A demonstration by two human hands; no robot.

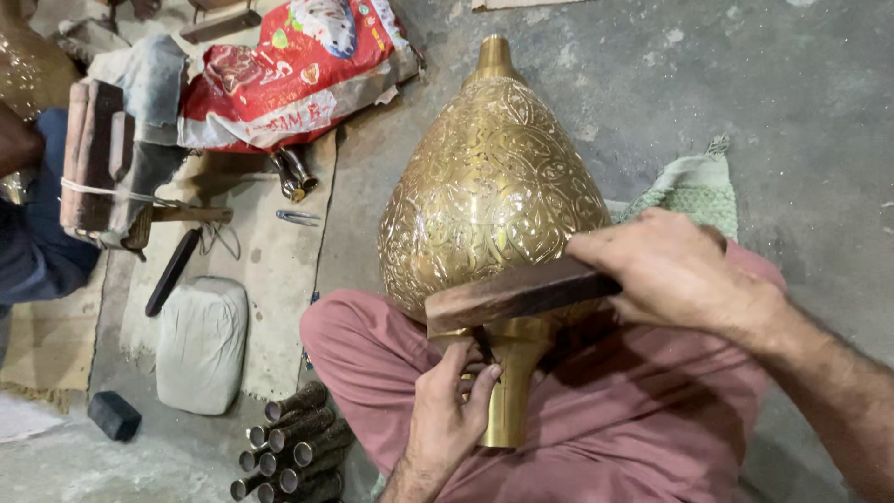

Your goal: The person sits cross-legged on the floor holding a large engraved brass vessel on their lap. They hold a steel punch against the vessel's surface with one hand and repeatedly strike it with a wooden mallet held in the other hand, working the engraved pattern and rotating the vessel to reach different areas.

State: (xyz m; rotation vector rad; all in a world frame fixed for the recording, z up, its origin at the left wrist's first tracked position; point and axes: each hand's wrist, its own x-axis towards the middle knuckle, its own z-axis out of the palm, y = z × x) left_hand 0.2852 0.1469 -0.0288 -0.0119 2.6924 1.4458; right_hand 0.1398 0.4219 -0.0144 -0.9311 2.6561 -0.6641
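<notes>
Brass vessel (489,200), pear-shaped and covered in engraved scrollwork, lay across my lap on the pink cloth (596,419), its narrow neck pointing toward me and its small tip away. My left hand (447,410) had its fingers (484,380) pressed together, pinching a thin dark tool (482,345) against the neck just below the bulge. My right hand (675,270) had its fingers curled tight around one end of a flat wooden block (517,296), which hung across the vessel's base directly above the tool. Further out on the concrete floor (792,112) sat a bundle of metal tubes (289,447), a grey sack (200,345) and a red printed bag (298,70).
</notes>
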